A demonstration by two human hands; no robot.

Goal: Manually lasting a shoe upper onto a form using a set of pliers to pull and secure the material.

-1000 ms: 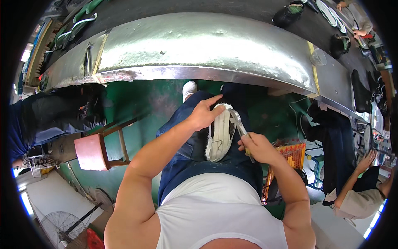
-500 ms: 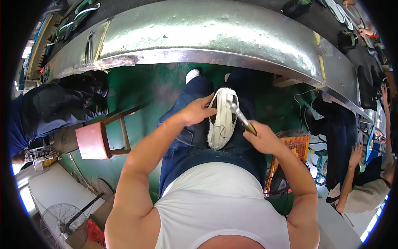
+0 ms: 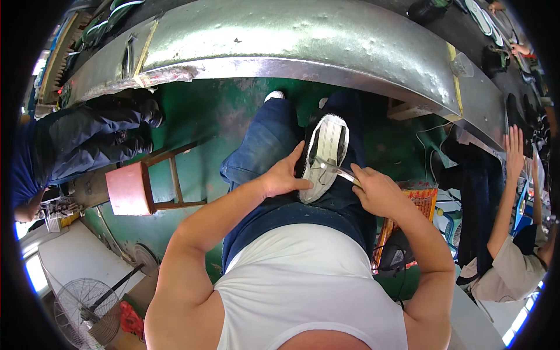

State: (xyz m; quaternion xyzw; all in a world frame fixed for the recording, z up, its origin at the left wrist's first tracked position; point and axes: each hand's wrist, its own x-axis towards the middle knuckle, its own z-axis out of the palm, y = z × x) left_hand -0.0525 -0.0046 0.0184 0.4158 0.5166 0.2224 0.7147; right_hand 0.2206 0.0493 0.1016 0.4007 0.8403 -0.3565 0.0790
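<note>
On my lap lies a dark shoe (image 3: 328, 140), its pale, ribbed underside turned up and whitish edging around it. My left hand (image 3: 284, 176) grips its left side near the lower end, the thumb pressing over the edge. In my right hand (image 3: 378, 192) is a metal tool (image 3: 345, 174) with a hammer-like head and an olive-and-silver handle. The tool's head rests at or just over the lower half of the underside; I cannot tell whether it touches. A thin dark curved line shows on the underside beside it.
A metal-faced bench (image 3: 280, 41) crosses ahead, with shoes (image 3: 429, 9) on top. A reddish stool (image 3: 129, 188) stands left, near a person in dark trousers (image 3: 99, 137). At right are an orange-red woven basket (image 3: 421, 201) and another person's raised hand (image 3: 513, 149). A fan (image 3: 87, 309) stands lower left.
The tool's head has come down and left, from the shoe's right edge onto or just above its underside. The shoe has tilted, its far end shifting right. My left hand has slid nearer the lower end.
</note>
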